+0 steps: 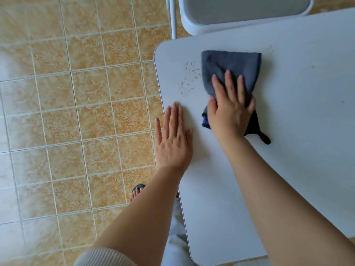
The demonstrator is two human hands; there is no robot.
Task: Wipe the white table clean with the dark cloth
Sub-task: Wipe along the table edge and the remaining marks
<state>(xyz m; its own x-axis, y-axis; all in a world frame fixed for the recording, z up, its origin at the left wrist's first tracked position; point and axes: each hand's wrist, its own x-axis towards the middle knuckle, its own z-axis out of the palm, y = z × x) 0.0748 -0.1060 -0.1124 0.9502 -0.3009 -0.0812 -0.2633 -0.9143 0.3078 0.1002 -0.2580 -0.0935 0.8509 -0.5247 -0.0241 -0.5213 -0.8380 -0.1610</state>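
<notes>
The white table fills the right half of the view. A dark grey cloth lies flat on it near the far left corner. My right hand presses down on the near part of the cloth, fingers spread over it, with the cloth bunched under the palm. A patch of pale crumbs lies on the table just left of the cloth. My left hand rests flat on the table's left edge, fingers together, holding nothing.
A grey folding chair stands tucked against the table's far edge. Orange tiled floor spreads to the left. A foot in a dark sandal stands below the table's left edge. Faint smears mark the far right of the tabletop.
</notes>
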